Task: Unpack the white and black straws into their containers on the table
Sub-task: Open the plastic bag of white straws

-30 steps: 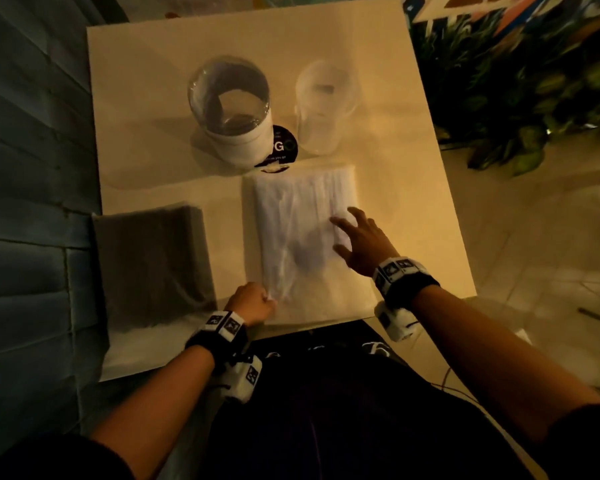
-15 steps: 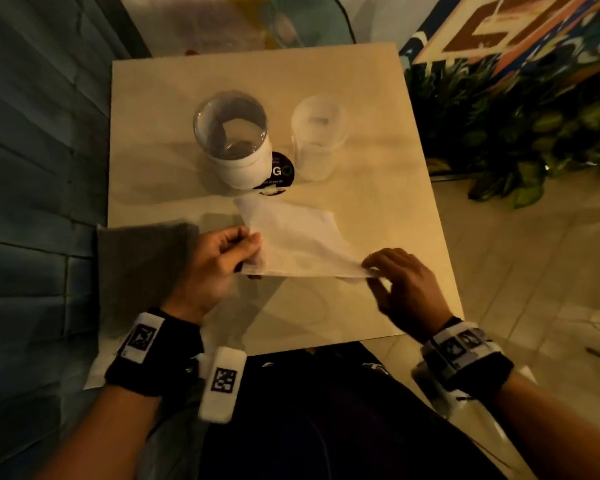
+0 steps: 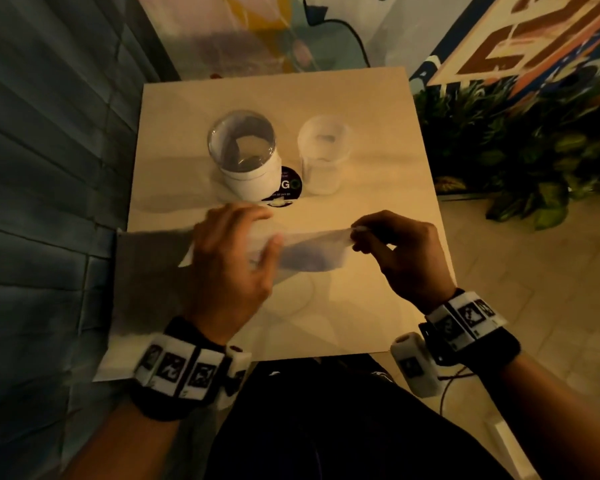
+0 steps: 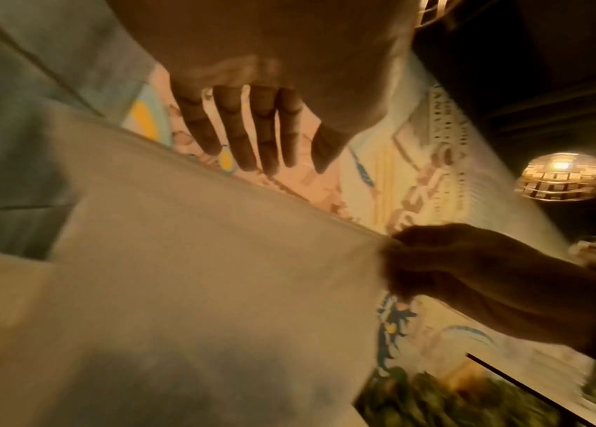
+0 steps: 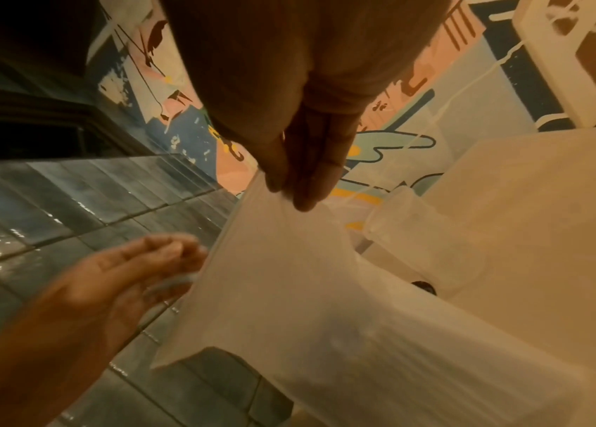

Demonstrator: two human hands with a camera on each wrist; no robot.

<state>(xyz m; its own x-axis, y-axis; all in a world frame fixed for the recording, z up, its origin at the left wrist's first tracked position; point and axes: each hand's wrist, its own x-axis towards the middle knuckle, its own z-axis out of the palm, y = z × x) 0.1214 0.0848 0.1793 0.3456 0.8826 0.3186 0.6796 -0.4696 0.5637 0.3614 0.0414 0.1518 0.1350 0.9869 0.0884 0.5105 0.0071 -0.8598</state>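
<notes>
Two hands work the white straw packet (image 3: 312, 252): right hand (image 3: 400, 256) pinches its corner taut, while left hand (image 3: 231, 261) hovers with fingers spread, probably to open it.

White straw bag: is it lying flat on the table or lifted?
Lifted. The right hand pinches one end of the white straw bag clear above the table; the left hand is open beside it.

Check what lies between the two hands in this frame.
The packet of white straws spans the gap: the right hand pinches its right end, while the left hand, fingers straight, is at its left end. Head view shows it.
</notes>
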